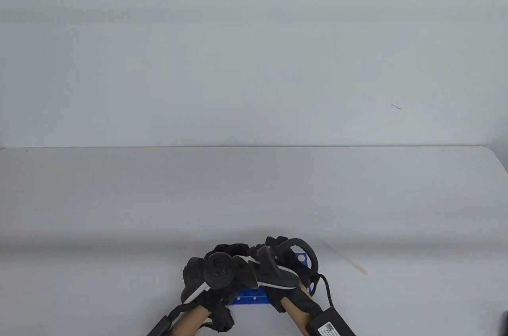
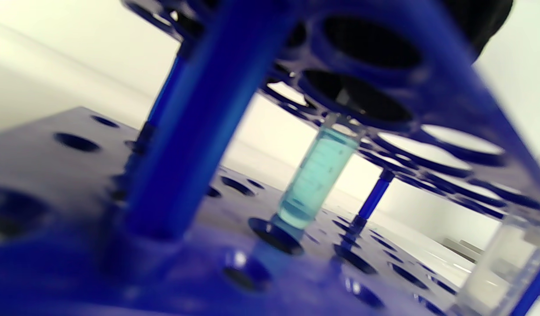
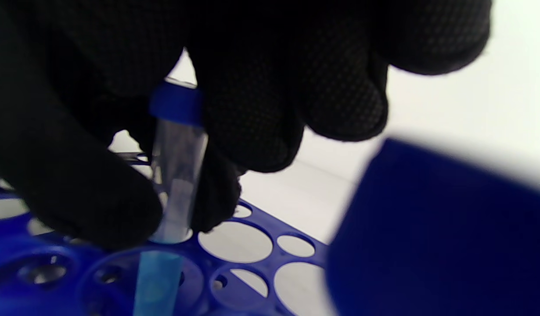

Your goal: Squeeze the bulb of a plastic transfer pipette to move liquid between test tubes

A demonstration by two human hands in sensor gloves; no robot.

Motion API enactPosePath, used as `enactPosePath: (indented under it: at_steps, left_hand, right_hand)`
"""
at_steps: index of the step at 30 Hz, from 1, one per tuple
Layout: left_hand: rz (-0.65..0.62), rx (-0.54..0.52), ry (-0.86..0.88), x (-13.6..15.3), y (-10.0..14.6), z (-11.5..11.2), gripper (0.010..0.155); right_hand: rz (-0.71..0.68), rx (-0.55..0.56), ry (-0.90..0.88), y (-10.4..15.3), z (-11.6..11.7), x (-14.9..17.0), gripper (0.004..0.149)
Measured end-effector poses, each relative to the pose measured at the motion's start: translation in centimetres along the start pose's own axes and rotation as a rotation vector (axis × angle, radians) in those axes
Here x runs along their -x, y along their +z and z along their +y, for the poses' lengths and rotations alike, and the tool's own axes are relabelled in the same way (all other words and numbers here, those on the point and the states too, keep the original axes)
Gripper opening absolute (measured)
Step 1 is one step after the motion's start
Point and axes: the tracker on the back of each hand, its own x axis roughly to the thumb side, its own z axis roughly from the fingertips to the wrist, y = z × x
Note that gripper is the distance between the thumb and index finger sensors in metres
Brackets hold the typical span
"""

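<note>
A blue test tube rack [image 1: 254, 297] stands at the table's front edge, mostly hidden under both hands. In the right wrist view my right hand [image 3: 169, 197] pinches a clear tube with a blue cap [image 3: 178, 105] that stands in a hole of the rack [image 3: 252, 245]; pale blue liquid shows in the tube's lower part. The left wrist view looks in between the rack's plates [image 2: 199, 109] at a tube of teal liquid [image 2: 318, 175]. My left hand [image 1: 226, 250] is at the rack's left side, its fingers hidden under the tracker. A clear plastic pipette [image 1: 343, 258] lies on the table to the right.
A second, pale tube [image 2: 502, 267] stands in the rack at the right of the left wrist view. A blurred blue shape [image 3: 428, 228] fills the lower right of the right wrist view. A black cable box [image 1: 331, 322] hangs by my right forearm.
</note>
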Motion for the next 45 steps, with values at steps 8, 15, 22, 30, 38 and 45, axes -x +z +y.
enactPosePath:
  at_steps: [8, 15, 22, 30, 38, 45]
  left_hand:
    - [0.002, -0.001, -0.004, 0.0, 0.0, 0.0, 0.052]
    - [0.001, -0.003, -0.008, -0.1, 0.0, 0.0, 0.052]
    - [0.001, -0.003, -0.008, -0.1, 0.0, 0.0, 0.051]
    - [0.001, -0.004, -0.009, -0.1, 0.0, 0.0, 0.052]
    - [0.001, -0.004, -0.009, -0.1, 0.0, 0.0, 0.051]
    - [0.002, -0.006, -0.013, -0.1, 0.0, 0.0, 0.052]
  right_hand:
    - [-0.075, -0.047, -0.033, 0.3, 0.0, -0.1, 0.05]
    - [0.021, -0.02, -0.065, 0.4, -0.2, 0.8, 0.06]
    - [0.057, 0.021, 0.02, 0.1, 0.6, 0.1, 0.054]
    - [0.02, -0.091, -0.069, 0.2, 0.1, 0.4, 0.055]
    - [0.057, 0.021, -0.013, 0.0, 0.8, 0.2, 0.055]
    - [-0.004, -0.11, -0.083, 0.2, 0.2, 0.1, 0.051]
